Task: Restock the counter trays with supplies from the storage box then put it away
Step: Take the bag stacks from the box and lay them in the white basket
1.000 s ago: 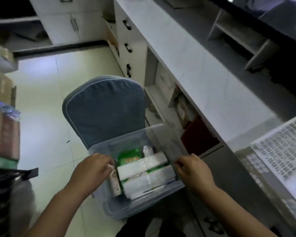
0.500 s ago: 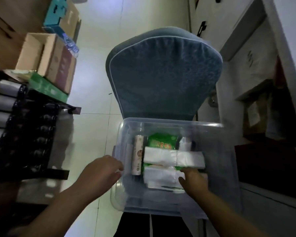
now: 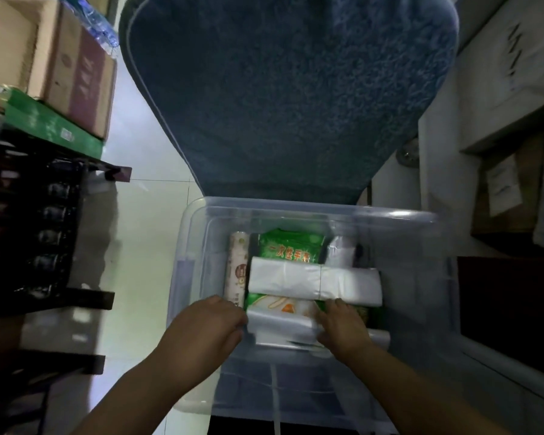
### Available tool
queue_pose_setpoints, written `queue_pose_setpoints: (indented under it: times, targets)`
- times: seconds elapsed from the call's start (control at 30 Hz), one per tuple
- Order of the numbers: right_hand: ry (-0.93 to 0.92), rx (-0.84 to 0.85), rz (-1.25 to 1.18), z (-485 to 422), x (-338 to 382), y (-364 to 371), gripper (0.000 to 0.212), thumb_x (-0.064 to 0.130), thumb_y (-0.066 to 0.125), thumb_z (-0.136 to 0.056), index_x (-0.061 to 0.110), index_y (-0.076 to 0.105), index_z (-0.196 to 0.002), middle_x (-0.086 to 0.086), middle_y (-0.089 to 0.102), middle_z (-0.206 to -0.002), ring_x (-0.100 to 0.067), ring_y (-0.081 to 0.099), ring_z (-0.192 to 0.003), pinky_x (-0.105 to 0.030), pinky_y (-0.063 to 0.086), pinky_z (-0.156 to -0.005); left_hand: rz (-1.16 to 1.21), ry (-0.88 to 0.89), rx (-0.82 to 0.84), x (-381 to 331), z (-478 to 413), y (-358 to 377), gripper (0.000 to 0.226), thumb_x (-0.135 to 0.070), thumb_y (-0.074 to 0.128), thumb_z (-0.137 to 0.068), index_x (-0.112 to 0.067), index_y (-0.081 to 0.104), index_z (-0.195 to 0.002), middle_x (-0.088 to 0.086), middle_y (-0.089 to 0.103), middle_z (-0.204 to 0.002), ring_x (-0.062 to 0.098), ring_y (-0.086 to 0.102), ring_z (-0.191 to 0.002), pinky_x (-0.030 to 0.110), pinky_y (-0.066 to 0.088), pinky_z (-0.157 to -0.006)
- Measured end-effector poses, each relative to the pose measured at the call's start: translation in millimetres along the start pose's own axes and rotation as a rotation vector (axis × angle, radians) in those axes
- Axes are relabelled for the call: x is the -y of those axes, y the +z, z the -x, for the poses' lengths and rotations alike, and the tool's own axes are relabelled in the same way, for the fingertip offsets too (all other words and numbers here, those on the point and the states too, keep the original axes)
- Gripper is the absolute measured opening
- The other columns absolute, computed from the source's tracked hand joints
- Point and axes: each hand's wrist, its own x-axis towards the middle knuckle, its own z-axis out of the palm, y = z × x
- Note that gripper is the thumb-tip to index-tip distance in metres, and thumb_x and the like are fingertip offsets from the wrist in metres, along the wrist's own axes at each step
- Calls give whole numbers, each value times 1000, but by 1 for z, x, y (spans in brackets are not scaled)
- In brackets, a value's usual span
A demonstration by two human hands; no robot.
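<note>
A clear plastic storage box (image 3: 415,233) sits on a blue chair, right below me. Inside lie a green packet (image 3: 291,248), a beige roll (image 3: 237,271), a white bundle of plastic bags (image 3: 314,282) and, nearer to me, a second white bundle (image 3: 281,328). My left hand (image 3: 206,332) grips the left end of that nearer bundle. My right hand (image 3: 343,328) holds its right end. Both hands are inside the box.
The blue chair back (image 3: 289,98) rises just behind the box. Cardboard boxes (image 3: 54,64) and a dark rack of bottles (image 3: 38,221) stand to the left. White counter cabinets with open shelves (image 3: 496,127) are on the right.
The camera has tilted down over the box. My left hand left the box rim and moved in onto the near bundle; the right hand stays on it.
</note>
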Motion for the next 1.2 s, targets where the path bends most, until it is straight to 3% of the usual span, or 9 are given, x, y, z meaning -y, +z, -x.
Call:
queue_pose_setpoints:
  times: [0.1, 0.17, 0.27, 0.4, 0.53, 0.77, 0.93, 1.03, 1.2]
  targets:
    - [-79, 14, -30, 10, -2, -13, 39, 33, 48, -89, 22, 50, -127, -11, 59, -121, -28, 57, -108, -35, 46, -84, 46, -55, 55, -6, -23, 10, 17, -28, 63, -79, -30, 67, -96, -7, 69, -97, 13, 61, -92, 22, 46, -72]
    - [-155, -126, 28, 27, -4, -30, 28, 39, 66, -75, 25, 64, -99, -6, 71, -88, -23, 68, -77, -27, 50, -61, 26, -63, 43, -8, -45, 20, 24, -32, 55, -84, -29, 62, -107, -4, 65, -109, 16, 55, -101, 26, 43, -78]
    - [-167, -263, 90, 55, -3, -50, 32, 34, 85, -38, 24, 60, -57, 1, 57, -43, -15, 53, -34, -16, 37, -34, -18, -54, 83, -14, -88, 35, 34, -30, 56, -85, -24, 57, -118, 1, 61, -120, 23, 54, -109, 32, 45, -86]
    - [-168, -329, 91, 74, -5, -54, 32, 33, 83, -37, 25, 58, -55, 3, 56, -44, -14, 53, -36, -17, 38, -37, -38, -24, 251, -21, -156, 65, 44, -28, 54, -87, -15, 46, -128, 9, 50, -131, 28, 47, -119, 39, 44, -94]
    - [-133, -411, 68, 80, -7, -46, 29, 37, 82, -42, 26, 59, -57, 6, 58, -49, -12, 55, -42, -17, 38, -42, -94, 27, 352, -27, -198, 100, 65, -30, 57, -86, -9, 28, -141, 15, 32, -147, 32, 30, -134, 38, 28, -108]
    - [-10, -512, 28, 87, -1, -34, 30, 35, 84, -40, 25, 59, -53, 6, 59, -49, -12, 55, -43, -17, 37, -43, -163, 21, 264, -31, -207, 127, 56, -39, 76, -67, -12, 58, -112, 12, 57, -121, 30, 51, -111, 34, 42, -89]
    - [73, -533, 15, 110, 8, -39, 31, 34, 84, -39, 25, 58, -54, 5, 58, -50, -13, 56, -44, -18, 37, -43, -22, 27, 276, -34, -180, 104, 43, -30, 69, -73, -21, 58, -113, 6, 60, -120, 26, 57, -105, 29, 43, -77]
    - [149, -559, -4, 133, 17, -51, 33, 33, 84, -39, 23, 56, -53, 4, 57, -49, -15, 55, -43, -19, 38, -42, 57, 41, 129, -41, -148, 60, 31, -31, 68, -74, -30, 59, -104, 1, 69, -104, 24, 63, -91, 27, 45, -68]
    - [304, -638, -30, 187, 34, -84, 36, 32, 87, -38, 22, 57, -55, 1, 55, -47, -17, 54, -41, -21, 39, -40, 158, 54, -208, -57, -77, -28, 21, -35, 65, -77, -23, 49, -82, 3, 66, -78, 28, 61, -73, 32, 45, -59]
